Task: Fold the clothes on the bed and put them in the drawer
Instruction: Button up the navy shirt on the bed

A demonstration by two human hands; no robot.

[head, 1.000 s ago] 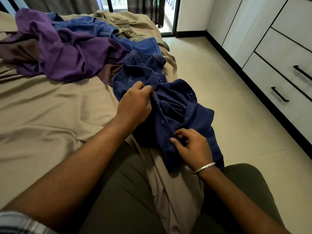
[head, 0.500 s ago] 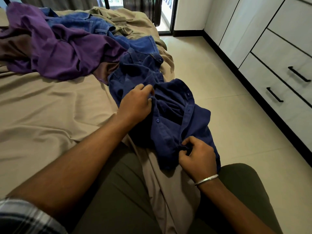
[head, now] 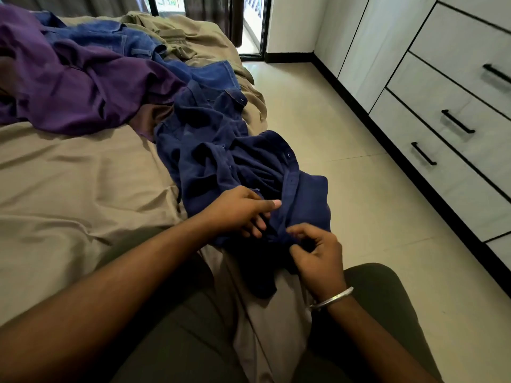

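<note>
Where the tan sheet of the bed [head: 72,189] ran to its right edge, a navy button shirt [head: 221,150] lay crumpled, its lower end trailing over the side toward the person's lap. The right hand [head: 318,252] pinched the shirt's buttoned front edge between thumb and curled fingers, a silver bangle [head: 331,299] on its wrist. The left hand [head: 237,211] rested on the cloth just beside it, its fingers stretched out nearly straight and holding nothing. Farther up the bed a purple garment [head: 77,87] sprawled in a heap, with blue denim [head: 116,40] behind it and an olive-tan piece [head: 177,37] past that, all unfolded. The sheet itself was wrinkled. Right of the bed, pale glossy floor tiles [head: 345,189] stretched to a white cabinet [head: 431,87] with a black base strip, whose drawers [head: 442,167] with black bar handles [head: 457,121] all sat closed. At the far end a dark-framed glass door [head: 251,26] let in daylight.
</note>
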